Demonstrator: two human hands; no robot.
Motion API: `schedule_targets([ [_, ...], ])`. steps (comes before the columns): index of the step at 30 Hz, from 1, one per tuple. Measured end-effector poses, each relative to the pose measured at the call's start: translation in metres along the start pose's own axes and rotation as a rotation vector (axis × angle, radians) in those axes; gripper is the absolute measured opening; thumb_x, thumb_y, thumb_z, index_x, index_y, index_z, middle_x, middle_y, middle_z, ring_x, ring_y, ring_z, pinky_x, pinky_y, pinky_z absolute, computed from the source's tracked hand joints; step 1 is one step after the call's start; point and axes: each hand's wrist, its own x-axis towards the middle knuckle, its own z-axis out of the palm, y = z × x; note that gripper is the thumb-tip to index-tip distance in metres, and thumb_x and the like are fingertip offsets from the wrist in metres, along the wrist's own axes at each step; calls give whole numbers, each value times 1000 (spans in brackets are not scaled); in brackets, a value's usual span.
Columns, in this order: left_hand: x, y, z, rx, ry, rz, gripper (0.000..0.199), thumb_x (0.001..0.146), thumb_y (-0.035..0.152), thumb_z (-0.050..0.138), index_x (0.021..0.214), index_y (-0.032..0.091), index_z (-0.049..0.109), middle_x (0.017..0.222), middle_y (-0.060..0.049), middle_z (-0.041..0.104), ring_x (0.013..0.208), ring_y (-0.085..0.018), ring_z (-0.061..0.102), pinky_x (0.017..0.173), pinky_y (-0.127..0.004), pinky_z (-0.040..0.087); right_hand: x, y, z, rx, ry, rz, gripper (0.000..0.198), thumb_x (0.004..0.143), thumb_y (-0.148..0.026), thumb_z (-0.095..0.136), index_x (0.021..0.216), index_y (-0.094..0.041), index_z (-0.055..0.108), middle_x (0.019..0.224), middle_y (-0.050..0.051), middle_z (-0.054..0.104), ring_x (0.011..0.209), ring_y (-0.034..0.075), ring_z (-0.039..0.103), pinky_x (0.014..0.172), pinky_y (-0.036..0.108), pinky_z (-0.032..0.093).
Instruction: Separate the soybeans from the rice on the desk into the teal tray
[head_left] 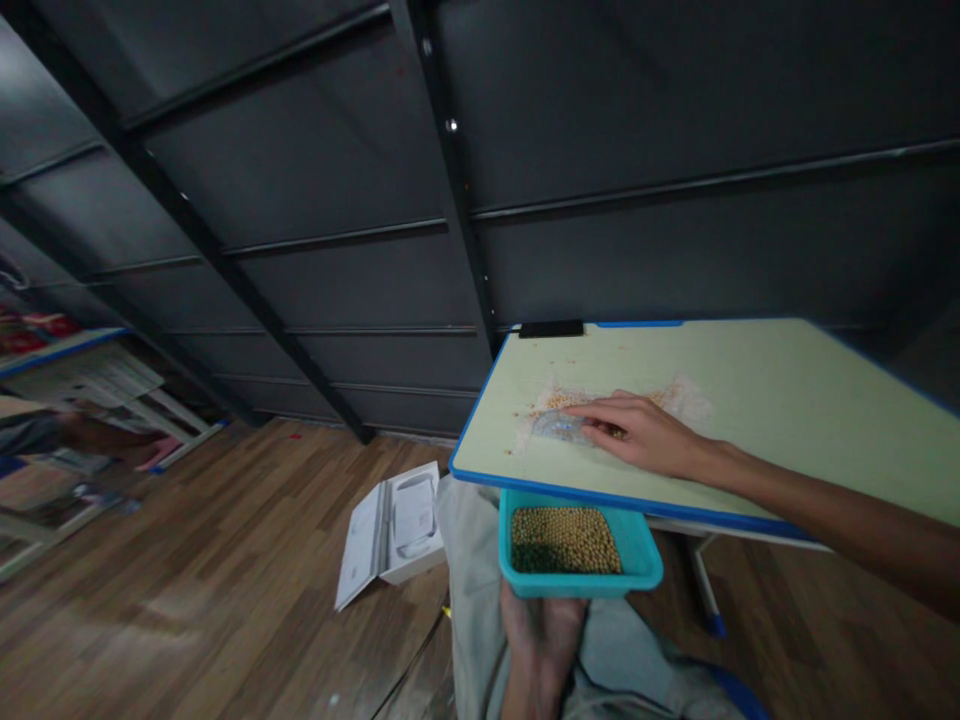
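Note:
My left hand (541, 625) is under a turquoise plastic tub (636, 545), holding it up just below the desk's front edge. Inside the tub lie tan round beans (577, 535), with a patch of dark green ones at the lower left. My right hand (637, 425) rests low over the desktop, thumb and fingers closed against a clear, curved plastic piece (559, 425) whose exact kind I cannot make out. Some small brownish bits show between its thumb and fingers. Around it, orange grains (559, 397) and pale powdery crumbs (686, 398) are scattered on the desk.
The pale desk (780, 400) has a blue rim and a black object (551, 329) at its far left corner. An open white box (409, 520) and a cable (412, 655) lie on the floor. Dark wall panels stand behind; another desk (67, 355) and a person's leg are at left.

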Motion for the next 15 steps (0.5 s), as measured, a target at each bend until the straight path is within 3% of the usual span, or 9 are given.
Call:
schedule_targets([
  [8, 0, 1, 0, -7, -12, -6, 37, 101, 32, 46, 127, 26, 72, 136, -11, 70, 133, -35, 59, 117, -65, 37, 2, 0, 0, -1, 54, 28, 41, 101, -20, 54, 140, -24, 64, 115, 8, 79, 98, 23, 73, 90, 41, 54],
  [15, -1, 1, 2, 1, -25, -10, 37, 101, 30, 47, 129, 28, 71, 136, -10, 70, 133, -35, 59, 117, -65, 36, 0, 3, 4, 19, 24, -14, 41, 101, -22, 55, 141, -30, 63, 127, 4, 75, 105, 22, 71, 94, 42, 54],
])
